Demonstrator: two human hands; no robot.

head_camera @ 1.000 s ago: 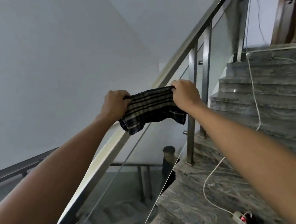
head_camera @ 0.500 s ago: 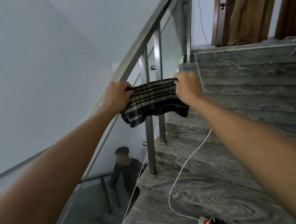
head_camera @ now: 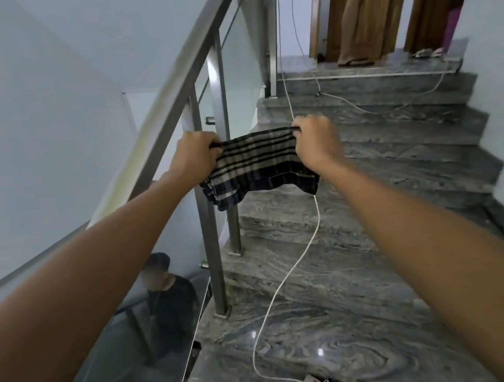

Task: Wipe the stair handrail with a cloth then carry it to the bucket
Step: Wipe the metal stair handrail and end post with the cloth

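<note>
Both hands fisted on the plaid cloth, left hand gripping its left end, right hand its right end. Cloth stretched between them in mid-air, just right of the handrail, lower edge hanging loose.

Both forearms are bare all the way to the edge of view — no sleeve or cuff shows on either. The left hand wears no glove, ring or band, and its wrist just behind carries no watch or strap. The right hand is the same — ungloved, with nothing worn at the wrist behind it.
</note>
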